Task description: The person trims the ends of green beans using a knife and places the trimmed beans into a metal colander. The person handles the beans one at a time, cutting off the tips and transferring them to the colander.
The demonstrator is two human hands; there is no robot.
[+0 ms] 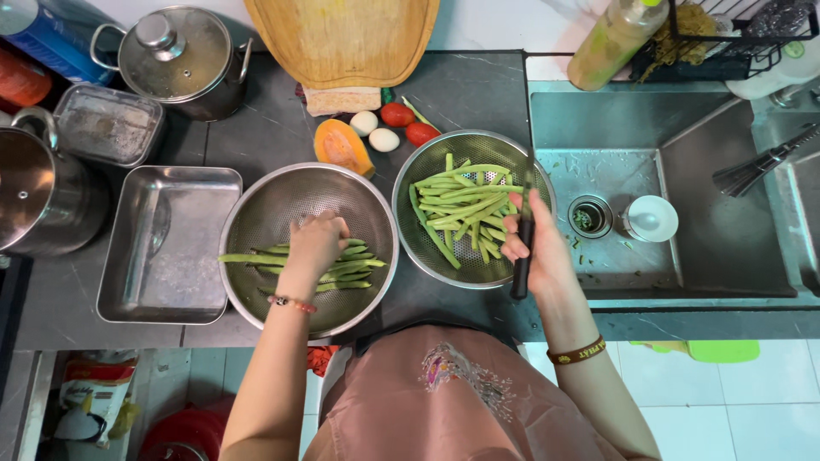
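Green beans (342, 265) under left hand (316, 243), knife (523, 252) in right hand (538, 252)

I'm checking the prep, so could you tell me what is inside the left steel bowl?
Long green beans lie in the left steel bowl; the left hand covers some, so their count is unclear.

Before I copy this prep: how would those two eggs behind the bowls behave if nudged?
The eggs look smooth and rounded, so they would probably roll on the flat dark counter. The pumpkin wedge and tomatoes beside them might stop them. Their shells likely crack easily.
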